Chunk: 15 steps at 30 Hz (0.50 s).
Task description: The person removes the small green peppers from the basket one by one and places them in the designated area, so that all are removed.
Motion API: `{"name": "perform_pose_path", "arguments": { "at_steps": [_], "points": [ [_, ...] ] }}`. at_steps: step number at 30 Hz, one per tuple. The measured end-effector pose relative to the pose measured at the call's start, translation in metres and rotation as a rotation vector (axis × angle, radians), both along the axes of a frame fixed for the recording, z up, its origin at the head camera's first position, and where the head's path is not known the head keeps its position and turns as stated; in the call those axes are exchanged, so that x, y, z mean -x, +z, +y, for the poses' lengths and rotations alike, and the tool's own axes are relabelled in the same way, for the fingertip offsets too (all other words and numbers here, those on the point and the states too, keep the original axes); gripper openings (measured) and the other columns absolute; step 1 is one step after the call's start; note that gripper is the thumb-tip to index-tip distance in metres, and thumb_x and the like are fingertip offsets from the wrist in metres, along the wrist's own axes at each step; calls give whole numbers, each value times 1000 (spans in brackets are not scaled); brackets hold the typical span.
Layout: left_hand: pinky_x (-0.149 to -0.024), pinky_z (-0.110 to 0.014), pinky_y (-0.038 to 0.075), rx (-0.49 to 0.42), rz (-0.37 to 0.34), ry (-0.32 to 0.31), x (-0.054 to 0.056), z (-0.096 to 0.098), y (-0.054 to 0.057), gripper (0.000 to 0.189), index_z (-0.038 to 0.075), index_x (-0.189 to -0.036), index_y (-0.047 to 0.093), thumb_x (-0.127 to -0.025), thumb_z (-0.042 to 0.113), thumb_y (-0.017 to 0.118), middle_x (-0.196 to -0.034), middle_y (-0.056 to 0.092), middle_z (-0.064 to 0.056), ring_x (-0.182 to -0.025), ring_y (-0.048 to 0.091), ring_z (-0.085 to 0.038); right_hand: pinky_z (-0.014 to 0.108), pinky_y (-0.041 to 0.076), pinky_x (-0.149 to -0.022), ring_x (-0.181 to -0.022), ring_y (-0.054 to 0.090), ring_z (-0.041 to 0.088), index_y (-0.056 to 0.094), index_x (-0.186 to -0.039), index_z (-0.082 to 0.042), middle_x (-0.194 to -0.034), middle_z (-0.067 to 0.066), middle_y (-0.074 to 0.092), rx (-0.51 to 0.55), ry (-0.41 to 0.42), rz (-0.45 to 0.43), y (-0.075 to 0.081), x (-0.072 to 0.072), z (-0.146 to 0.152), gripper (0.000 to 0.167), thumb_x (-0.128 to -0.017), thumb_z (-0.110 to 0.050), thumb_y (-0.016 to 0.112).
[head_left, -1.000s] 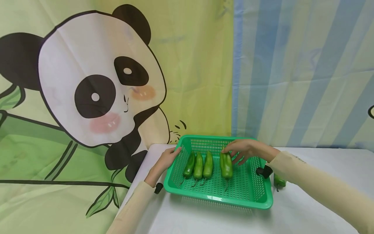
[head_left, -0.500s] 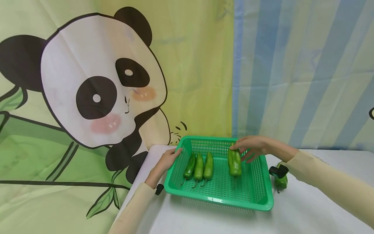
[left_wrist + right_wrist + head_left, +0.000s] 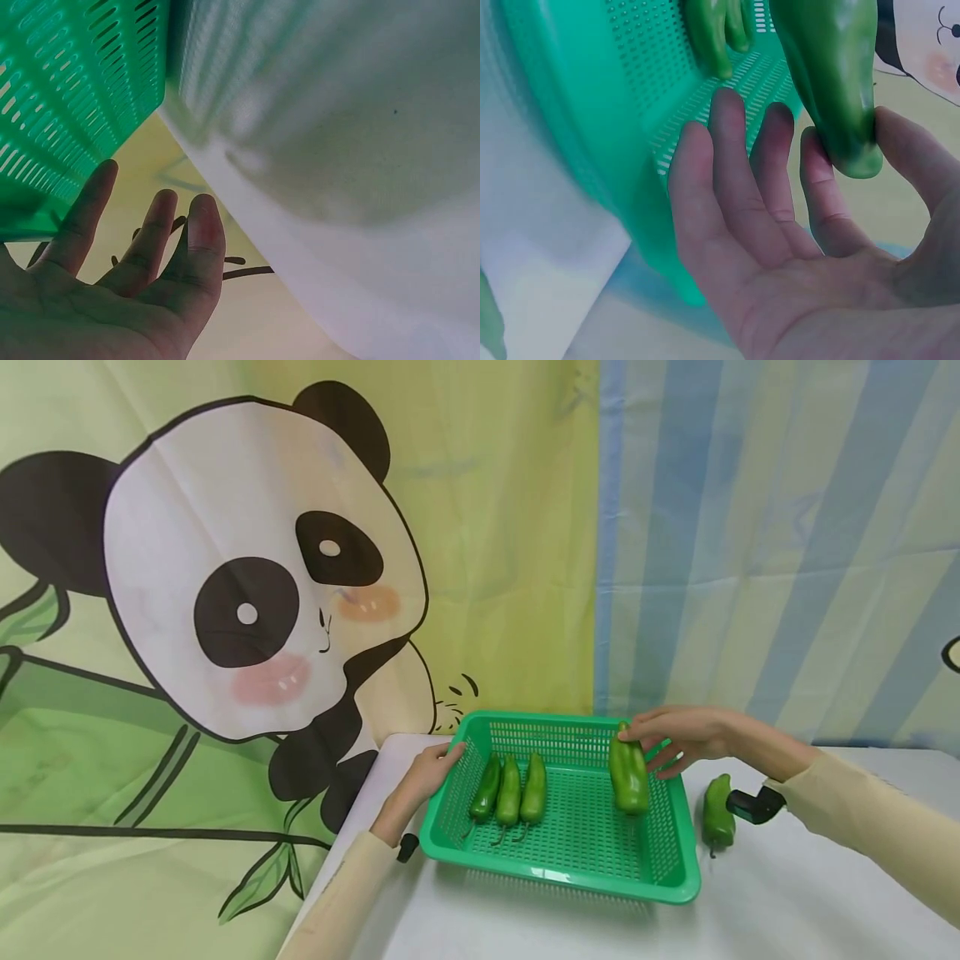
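In the head view, my left hand (image 3: 427,770) holds the left rim of a green plastic basket (image 3: 558,875), thumb over the edge. Its other fingers stretch along the outside wall in the left wrist view; the thumb is hidden there. Between thumb and index finger, my right hand (image 3: 686,739) pinches a long green pepper (image 3: 628,777) by its narrow tip. That pepper hangs over the basket's right part, thick end down. The right hand's remaining fingers (image 3: 731,150) are spread and touch nothing. Several green peppers (image 3: 508,789) lie side by side at the basket's left.
Another green pepper (image 3: 718,814) lies on the white table (image 3: 810,877), just outside the basket's right wall. Behind the table hang a panda-print cloth (image 3: 510,568) and a blue-striped cloth (image 3: 772,552).
My right hand has lifted the pinched pepper and carried it rightward, from the basket's middle toward its right wall. The left hand has stayed on the left rim.
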State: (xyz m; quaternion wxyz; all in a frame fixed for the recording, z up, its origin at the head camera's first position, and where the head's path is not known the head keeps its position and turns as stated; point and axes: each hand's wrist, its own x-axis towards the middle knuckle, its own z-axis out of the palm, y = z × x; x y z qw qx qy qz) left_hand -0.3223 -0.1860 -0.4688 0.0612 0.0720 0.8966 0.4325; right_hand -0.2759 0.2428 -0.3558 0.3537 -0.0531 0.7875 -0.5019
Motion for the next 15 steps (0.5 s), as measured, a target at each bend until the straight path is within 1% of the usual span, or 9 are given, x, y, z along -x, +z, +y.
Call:
{"name": "perform_pose_path", "arguments": {
  "at_steps": [5,7,10,12,15],
  "points": [
    [-61,-30,55,6,-6,-2,0,2,0,52,15,-130,67,-104,54,45,-89,71,-6,-66,67,-15,48,56,-92,-106,69,27,35,-152,-5,-128,18,50,18,-24,-18,1,-4,16,65,-102,-38,59],
    [-62,-30,55,10,-5,-2,1,3,0,54,15,-132,66,-103,55,45,-91,72,-7,-67,67,-15,49,56,-93,-106,69,28,38,-149,-6,-128,17,50,33,-29,-25,2,-5,22,60,-102,-36,58],
    [-65,-30,55,20,0,3,1,3,0,55,14,-135,64,-103,55,45,-99,73,-9,-72,67,-15,48,56,-93,-108,69,28,42,-144,-5,-125,16,57,47,-18,-33,4,-7,31,52,-104,-36,55],
    [-68,-30,54,28,4,12,1,3,0,56,14,-136,63,-103,56,45,-104,73,-9,-76,67,-15,48,56,-94,-110,69,28,37,-148,-6,-125,15,59,52,-17,-41,4,-9,36,55,-104,-35,54],
    [-69,-31,54,42,10,21,-1,2,1,56,15,-136,64,-103,56,45,-108,73,-9,-78,67,-16,49,54,-97,-115,67,29,22,-156,-3,-133,18,57,52,-11,-51,2,-13,43,68,-105,-35,52]
  ]
}}
